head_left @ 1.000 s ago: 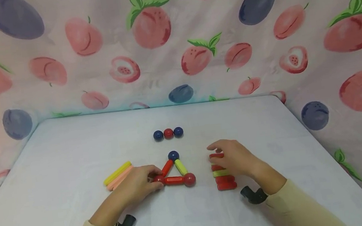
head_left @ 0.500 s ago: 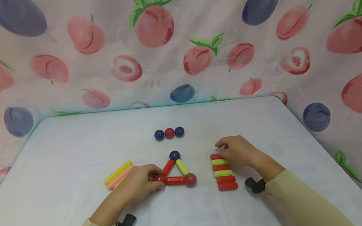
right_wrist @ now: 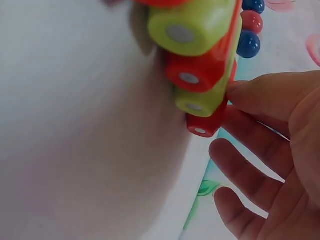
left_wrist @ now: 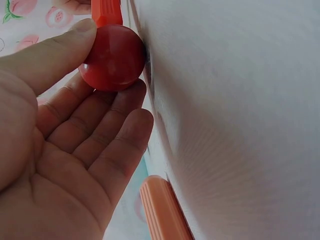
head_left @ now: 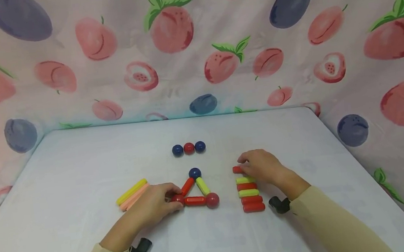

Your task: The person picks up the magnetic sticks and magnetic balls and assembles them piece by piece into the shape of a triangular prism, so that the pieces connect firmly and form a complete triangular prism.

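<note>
In the head view my left hand [head_left: 158, 200] pinches a red ball [left_wrist: 114, 57] at the left corner of a flat triangle. Two red magnetic rods, one of them the bottom rod [head_left: 195, 201], and a yellow-green rod [head_left: 202, 186] form its sides. A blue ball [head_left: 194, 173] tops it, and another red ball marks its right corner. My right hand [head_left: 265, 166] pinches a red magnetic rod [head_left: 237, 169] between thumb and fingers. That rod lies just beyond a column of red and yellow-green rods [head_left: 249, 193], with a small gap to it. Its right end is hidden by my fingers.
Behind the triangle, blue, red and blue balls [head_left: 189, 148] stand in a row. Longer yellow [head_left: 131, 192] and peach sticks [head_left: 135, 197] lie left, partly behind my left hand. A fruit-patterned cloth [head_left: 106, 83] hangs beyond the white table [head_left: 88, 156].
My right hand has gone from above the column to its far-end red rod and slid that rod slightly away, leaving a gap. The left hand stays at its ball.
</note>
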`<state>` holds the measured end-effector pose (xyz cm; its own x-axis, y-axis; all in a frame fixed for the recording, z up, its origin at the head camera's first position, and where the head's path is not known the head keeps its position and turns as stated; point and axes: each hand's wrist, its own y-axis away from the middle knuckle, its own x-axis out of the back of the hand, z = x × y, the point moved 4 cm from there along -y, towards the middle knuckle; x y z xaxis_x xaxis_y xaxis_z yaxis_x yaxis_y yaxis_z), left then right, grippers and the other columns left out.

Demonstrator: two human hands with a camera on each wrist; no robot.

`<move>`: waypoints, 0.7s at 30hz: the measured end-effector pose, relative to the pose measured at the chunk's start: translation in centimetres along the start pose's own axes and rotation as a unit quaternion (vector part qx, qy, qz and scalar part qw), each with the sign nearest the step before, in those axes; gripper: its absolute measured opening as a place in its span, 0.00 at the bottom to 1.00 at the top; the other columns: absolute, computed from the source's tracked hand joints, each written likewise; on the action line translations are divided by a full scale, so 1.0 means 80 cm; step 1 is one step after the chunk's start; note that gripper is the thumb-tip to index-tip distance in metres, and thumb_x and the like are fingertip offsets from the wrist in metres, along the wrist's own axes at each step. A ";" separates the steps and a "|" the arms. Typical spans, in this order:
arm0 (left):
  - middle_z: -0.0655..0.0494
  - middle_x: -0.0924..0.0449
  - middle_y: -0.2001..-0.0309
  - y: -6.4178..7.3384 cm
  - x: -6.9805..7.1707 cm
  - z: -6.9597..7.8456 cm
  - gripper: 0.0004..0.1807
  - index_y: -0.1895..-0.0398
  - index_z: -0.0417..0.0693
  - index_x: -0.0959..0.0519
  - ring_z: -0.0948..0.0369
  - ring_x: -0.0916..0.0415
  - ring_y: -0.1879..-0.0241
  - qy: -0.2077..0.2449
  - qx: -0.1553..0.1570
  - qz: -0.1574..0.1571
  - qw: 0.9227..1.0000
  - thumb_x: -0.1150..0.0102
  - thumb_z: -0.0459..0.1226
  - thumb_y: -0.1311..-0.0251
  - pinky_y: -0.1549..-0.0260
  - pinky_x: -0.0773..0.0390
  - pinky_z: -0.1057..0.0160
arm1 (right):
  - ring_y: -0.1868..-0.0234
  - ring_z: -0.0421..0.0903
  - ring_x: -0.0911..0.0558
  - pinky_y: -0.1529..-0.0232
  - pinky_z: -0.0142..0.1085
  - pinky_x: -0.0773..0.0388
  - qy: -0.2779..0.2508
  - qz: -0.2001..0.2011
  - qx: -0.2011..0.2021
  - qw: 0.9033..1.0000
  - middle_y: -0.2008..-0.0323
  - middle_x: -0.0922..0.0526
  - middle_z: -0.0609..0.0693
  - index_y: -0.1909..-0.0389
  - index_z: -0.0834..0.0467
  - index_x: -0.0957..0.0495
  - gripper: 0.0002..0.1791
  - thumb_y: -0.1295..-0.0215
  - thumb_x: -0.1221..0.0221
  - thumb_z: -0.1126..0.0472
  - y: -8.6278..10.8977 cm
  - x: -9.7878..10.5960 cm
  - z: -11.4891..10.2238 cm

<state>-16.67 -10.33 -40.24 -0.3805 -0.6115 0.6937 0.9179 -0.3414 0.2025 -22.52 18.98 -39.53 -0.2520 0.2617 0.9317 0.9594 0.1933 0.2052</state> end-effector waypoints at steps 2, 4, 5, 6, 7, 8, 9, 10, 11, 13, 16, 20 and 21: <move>0.64 0.18 0.62 0.000 0.000 0.000 0.17 0.52 0.52 0.16 0.62 0.26 0.62 -0.001 0.000 0.002 1.000 0.25 0.38 0.46 0.58 0.22 0.59 | 0.47 0.53 0.22 0.48 0.46 0.20 0.005 -0.003 0.000 1.000 0.50 0.17 0.52 0.43 0.56 0.19 0.18 0.32 0.36 0.56 0.000 -0.001 -0.002; 0.64 0.18 0.62 0.000 0.000 -0.001 0.17 0.52 0.53 0.16 0.62 0.26 0.62 -0.003 -0.001 0.003 1.000 0.25 0.38 0.46 0.57 0.22 0.59 | 0.51 0.51 0.22 0.50 0.45 0.19 0.006 -0.007 0.002 1.000 0.53 0.17 0.51 0.44 0.56 0.18 0.18 0.33 0.35 0.57 0.000 -0.001 -0.003; 0.64 0.18 0.62 0.000 0.000 -0.001 0.17 0.52 0.53 0.16 0.62 0.26 0.62 -0.003 0.000 0.004 1.000 0.25 0.38 0.46 0.57 0.22 0.59 | 0.53 0.50 0.22 0.51 0.44 0.19 0.006 -0.009 0.003 1.000 0.55 0.17 0.50 0.45 0.56 0.18 0.17 0.34 0.34 0.58 0.000 -0.002 -0.004; 0.64 0.18 0.62 0.000 0.000 -0.001 0.17 0.52 0.53 0.16 0.62 0.26 0.62 -0.003 -0.001 0.004 1.000 0.25 0.38 0.46 0.57 0.22 0.59 | 0.54 0.50 0.22 0.52 0.43 0.19 0.005 -0.011 0.005 1.000 0.56 0.17 0.50 0.46 0.56 0.18 0.17 0.34 0.34 0.58 0.000 -0.002 -0.004; 0.64 0.18 0.62 -0.001 0.000 -0.002 0.17 0.52 0.53 0.16 0.62 0.26 0.62 -0.004 -0.001 0.005 1.000 0.25 0.38 0.46 0.57 0.22 0.59 | 0.55 0.49 0.22 0.52 0.43 0.19 0.001 -0.011 0.006 1.000 0.57 0.17 0.50 0.46 0.57 0.18 0.17 0.35 0.34 0.58 0.000 -0.003 -0.004; 0.64 0.18 0.62 -0.001 0.000 -0.002 0.17 0.52 0.53 0.16 0.62 0.26 0.62 -0.006 -0.001 0.005 1.000 0.25 0.38 0.46 0.57 0.22 0.59 | 0.56 0.49 0.23 0.52 0.42 0.19 0.000 -0.011 0.008 1.000 0.57 0.17 0.49 0.46 0.57 0.18 0.17 0.35 0.34 0.59 -0.001 -0.003 -0.004; 0.64 0.18 0.62 -0.001 0.000 -0.002 0.17 0.53 0.53 0.16 0.62 0.26 0.62 -0.006 -0.002 0.005 1.000 0.25 0.38 0.46 0.57 0.22 0.59 | 0.56 0.49 0.23 0.53 0.42 0.19 -0.001 -0.010 0.009 1.000 0.58 0.18 0.49 0.46 0.57 0.18 0.17 0.35 0.33 0.59 -0.001 -0.004 -0.004; 0.64 0.18 0.62 -0.001 0.000 -0.002 0.17 0.53 0.53 0.16 0.62 0.26 0.62 -0.005 -0.002 0.005 1.000 0.25 0.38 0.46 0.57 0.22 0.59 | 0.56 0.49 0.23 0.53 0.42 0.19 -0.002 -0.009 0.010 1.000 0.58 0.18 0.49 0.46 0.56 0.18 0.17 0.35 0.33 0.59 -0.001 -0.004 -0.003; 0.64 0.18 0.62 -0.001 0.000 -0.002 0.17 0.53 0.53 0.16 0.62 0.26 0.62 -0.004 -0.002 0.005 1.000 0.25 0.38 0.46 0.58 0.23 0.59 | 0.56 0.49 0.23 0.53 0.42 0.19 -0.003 -0.008 0.012 1.000 0.58 0.18 0.49 0.46 0.56 0.18 0.17 0.35 0.34 0.59 -0.002 -0.004 -0.003; 0.64 0.18 0.63 0.000 0.000 -0.002 0.17 0.53 0.53 0.16 0.62 0.26 0.63 -0.002 -0.002 0.005 1.000 0.25 0.38 0.46 0.59 0.23 0.60 | 0.55 0.49 0.24 0.54 0.41 0.19 -0.003 -0.005 0.016 1.000 0.57 0.18 0.49 0.45 0.56 0.18 0.18 0.35 0.33 0.59 -0.003 -0.004 -0.003; 0.64 0.18 0.62 0.000 0.000 -0.002 0.17 0.53 0.53 0.16 0.62 0.26 0.63 0.003 -0.002 0.004 1.000 0.25 0.38 0.46 0.59 0.23 0.60 | 0.54 0.49 0.23 0.53 0.40 0.19 -0.010 0.000 0.022 1.000 0.56 0.18 0.49 0.44 0.56 0.18 0.18 0.35 0.33 0.59 -0.005 -0.004 -0.004; 0.64 0.19 0.62 0.000 0.000 -0.002 0.17 0.53 0.53 0.16 0.62 0.26 0.62 0.004 -0.002 0.004 1.000 0.25 0.38 0.46 0.60 0.23 0.60 | 0.54 0.48 0.23 0.55 0.39 0.18 -0.046 0.009 0.026 0.999 0.54 0.19 0.50 0.40 0.55 0.22 0.22 0.35 0.33 0.57 -0.006 -0.001 -0.009; 0.64 0.19 0.62 0.000 0.000 -0.002 0.17 0.53 0.53 0.16 0.62 0.26 0.62 0.003 -0.002 0.004 1.000 0.25 0.38 0.46 0.60 0.23 0.60 | 0.54 0.48 0.23 0.56 0.38 0.18 -0.058 0.014 0.031 0.998 0.53 0.19 0.50 0.39 0.55 0.23 0.23 0.34 0.34 0.57 -0.005 0.002 -0.013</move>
<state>-16.66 -10.44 -40.37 -0.3746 -0.6188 0.6905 0.9202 -0.3395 0.1950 -22.81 17.96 -39.19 -0.2418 0.3756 0.8947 0.9575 0.2419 0.1572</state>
